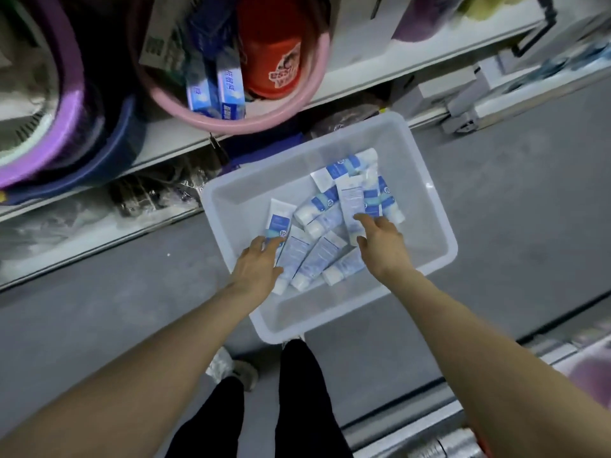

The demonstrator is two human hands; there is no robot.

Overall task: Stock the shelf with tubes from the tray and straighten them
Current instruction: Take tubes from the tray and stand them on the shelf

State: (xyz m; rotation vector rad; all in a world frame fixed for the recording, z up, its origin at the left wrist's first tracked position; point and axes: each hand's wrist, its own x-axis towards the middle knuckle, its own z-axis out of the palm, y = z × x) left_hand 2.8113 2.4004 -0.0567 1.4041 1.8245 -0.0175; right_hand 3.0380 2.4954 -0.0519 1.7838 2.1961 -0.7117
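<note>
A grey floor [515, 206] fills the middle of the frame, running from lower left to right. Across the upper part runs a white shelf unit [373, 69], its boards slanting down toward the left edge. At the upper left of the frame sit nested purple and blue plastic basins [82, 140], and just right of them, at upper centre, a round pink plastic basin [271, 122] overhangs the shelf edge; it holds blue-and-white toothpaste boxes [216, 90] and an orange-red cup [276, 61]. Dark, blurred packets lie on the lower board below the basins.

In the centre a translucent white rectangular plastic tray [426, 213] rests on the floor just beside the shelf foot. A loose heap of white-and-blue tubes [317, 256] lies in it, crossing one another at different angles, mostly toward the tray's upper right and middle.

Both bare forearms reach in from the bottom corners. The left hand [256, 267], at the tray's left wall, has its fingers resting on one white-and-blue tube [279, 223] that points toward the upper frame; whether it grips it cannot be told. The right hand [383, 247] has its forefinger extended onto a white tube with small print [350, 200], the other fingers loosely bent. Black trouser legs [297, 401] and a pale shoe [221, 363] show at bottom centre.
</note>
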